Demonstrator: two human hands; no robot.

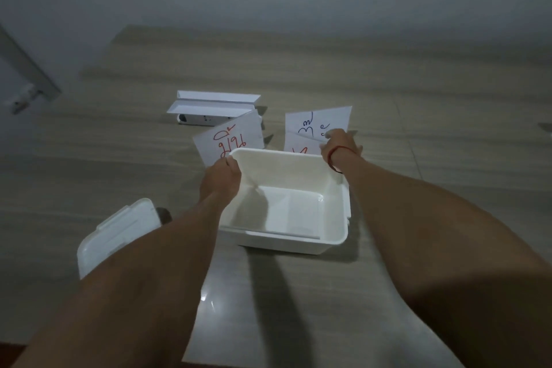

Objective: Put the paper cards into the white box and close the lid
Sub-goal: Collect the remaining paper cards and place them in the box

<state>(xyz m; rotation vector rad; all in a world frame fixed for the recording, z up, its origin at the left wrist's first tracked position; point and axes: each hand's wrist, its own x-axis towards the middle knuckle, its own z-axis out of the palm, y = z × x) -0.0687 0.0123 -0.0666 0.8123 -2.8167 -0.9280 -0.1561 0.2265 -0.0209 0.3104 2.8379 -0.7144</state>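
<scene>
Head camera, looking down over two bare forearms to a grey wood-grain table [418, 75]: nearest, by the near-left edge, a translucent white plastic lid [116, 233] lies off and flat, apparently set aside to keep the opening clear. Beside it toward the middle stands the open white rectangular plastic box [286, 212], empty inside. The left hand [222, 178] reaches past the box's far-left corner, fingers pinched on the lower edge of a white paper card with red handwriting [230, 137]. The right hand [340, 145], a red string at its wrist, is closed over overlapping white paper cards with blue and red writing [316, 125] just beyond the far-right corner; the grip appears ready to lift them in. Farther back, near the table's middle, rests a folded white cardboard package [212, 106].
</scene>
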